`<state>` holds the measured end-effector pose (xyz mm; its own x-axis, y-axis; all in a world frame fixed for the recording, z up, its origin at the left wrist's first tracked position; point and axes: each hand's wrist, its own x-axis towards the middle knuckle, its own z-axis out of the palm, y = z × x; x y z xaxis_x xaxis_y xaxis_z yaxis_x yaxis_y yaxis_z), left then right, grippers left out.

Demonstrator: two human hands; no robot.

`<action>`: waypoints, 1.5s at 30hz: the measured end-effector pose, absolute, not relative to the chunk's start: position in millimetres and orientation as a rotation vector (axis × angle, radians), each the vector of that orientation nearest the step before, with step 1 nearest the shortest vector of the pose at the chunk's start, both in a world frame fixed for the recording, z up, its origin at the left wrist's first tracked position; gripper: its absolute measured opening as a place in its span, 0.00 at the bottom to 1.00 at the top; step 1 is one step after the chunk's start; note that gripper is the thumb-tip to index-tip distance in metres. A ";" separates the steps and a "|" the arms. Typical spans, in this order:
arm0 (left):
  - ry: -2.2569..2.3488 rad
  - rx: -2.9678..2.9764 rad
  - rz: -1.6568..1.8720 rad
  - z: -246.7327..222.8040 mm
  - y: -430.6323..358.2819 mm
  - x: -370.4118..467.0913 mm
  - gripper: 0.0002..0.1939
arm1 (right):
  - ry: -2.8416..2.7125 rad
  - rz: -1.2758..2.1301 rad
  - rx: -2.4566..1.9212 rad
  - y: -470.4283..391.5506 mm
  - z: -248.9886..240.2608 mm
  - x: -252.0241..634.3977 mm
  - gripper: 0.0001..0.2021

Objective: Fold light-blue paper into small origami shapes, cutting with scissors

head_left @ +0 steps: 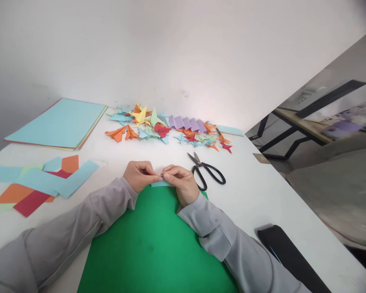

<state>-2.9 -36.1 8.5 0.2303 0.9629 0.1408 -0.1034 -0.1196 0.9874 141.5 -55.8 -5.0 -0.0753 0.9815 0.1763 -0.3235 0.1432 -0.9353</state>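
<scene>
Between both hands is a small piece of light blue paper (162,184), its lower part showing below the fingers. My left hand (140,176) pinches its upper edge between thumb and forefinger. Against it, my right hand (181,182) pinches the same edge, the two thumbs almost touching. The fingers cover most of the upper part, so I cannot tell how it is folded. Under the hands and forearms lies a green sheet (152,240). Black-handled scissors (205,171) rest partly spread just right of my right hand.
Colored paper strips (42,181) overlap on the left. Behind them lies a stack of large sheets (59,124). Folded paper figures (146,124) and a purple pleated paper (187,123) line the wall. A black flat object (288,252) lies near the table's right edge.
</scene>
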 end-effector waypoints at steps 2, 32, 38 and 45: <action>0.917 1.315 1.179 8.2 -35.5 -2.8 0.14 | -1.086 1.299 -0.811 -55.6 -5.4 141.5 0.04; 0.868 1.507 0.831 8.6 -41.0 -5.0 0.09 | -1.148 1.349 -0.996 -55.8 -4.4 145.6 0.09; 0.894 1.527 0.780 9.7 -40.3 -4.5 0.12 | -1.113 1.288 -1.028 -53.3 -13.0 148.5 0.10; 0.908 1.551 0.796 13.5 -40.8 -3.9 0.17 | -1.005 1.330 -1.053 -53.4 -10.6 144.7 0.16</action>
<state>-3.9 -40.8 13.5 0.4773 0.8786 0.0161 0.1311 -0.0893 0.9873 144.7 -53.4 -10.6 0.0065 0.9995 -0.0315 -0.2423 -0.0290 -0.9698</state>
